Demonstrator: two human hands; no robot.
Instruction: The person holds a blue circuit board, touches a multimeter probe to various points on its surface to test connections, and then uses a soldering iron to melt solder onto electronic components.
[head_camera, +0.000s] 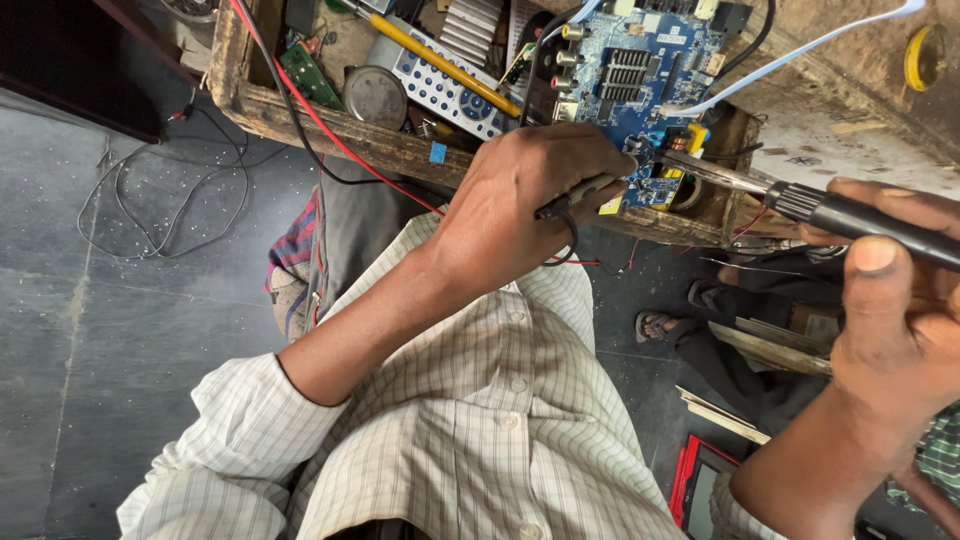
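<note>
— What's off to the left?

— Grey stone floor (120, 330) with a thin black wire (160, 215) looped on it. Then my rolled checked sleeve (250, 440) and the wooden tray (300, 120) above it, holding a round metal can (375, 95), a grey remote (445, 90) and a yellow-handled tool (440, 60). A red lead (330, 135) runs over the tray's edge.

— And your left hand?

— My left hand (520, 205) is curled around a slim dark tool (585, 192). It lies nearly level, tip pointing right and slightly up at the lower corner of the blue board (640, 70).

— Where is the board?

— At the tray's right end, resting on the clutter, black heatsink (628, 70) facing me, white wires (800, 45) leaving to the right.

— The right hand?

— My right hand (900, 330) grips the iron (860, 215) by its black handle, thumb on top. Its long axis runs from the right edge, rising gently leftward; the metal tip (700, 170) points left at the same corner of the board, meeting the other tool's tip.

— Around it?

— A rough, stained bench (850, 130) top right; below, a sandalled foot (660, 325) on the floor and a red-framed device (700, 485).
</note>
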